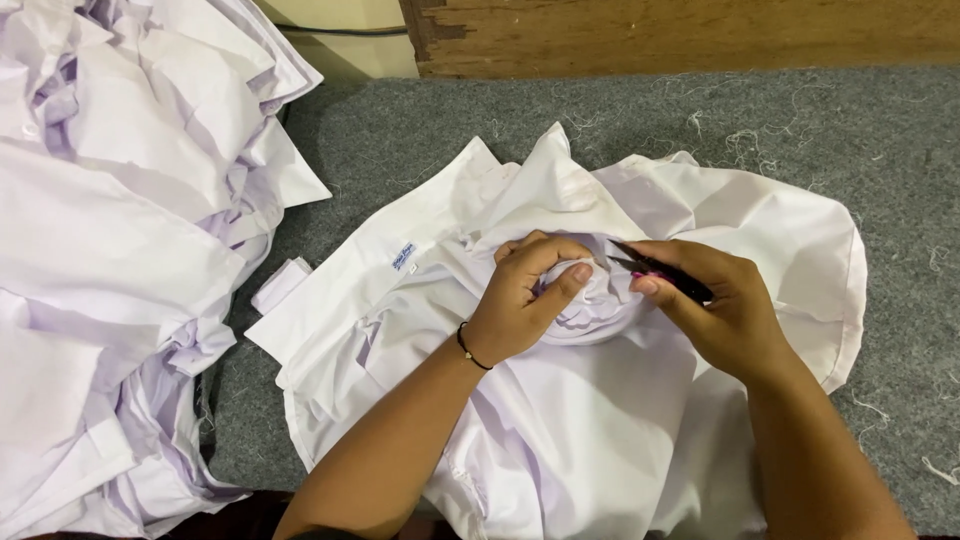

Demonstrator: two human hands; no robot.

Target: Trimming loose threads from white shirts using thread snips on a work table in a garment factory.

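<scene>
A white shirt (720, 225) lies crumpled on a grey felt-covered table (620, 110), its collar with a small blue label (403, 258) turned to the left. My left hand (525, 295) bunches a fold of the shirt's cloth between thumb and fingers. A thin black band circles that wrist. My right hand (715, 305) grips a small black thread snipper (655, 270), whose pointed blades aim left at the pinched fold, almost touching it.
A large heap of white shirts (110, 240) fills the left side of the table. Loose thread clippings (745, 145) are scattered over the grey felt at the back and right. A worn wooden board (680, 35) runs along the far edge.
</scene>
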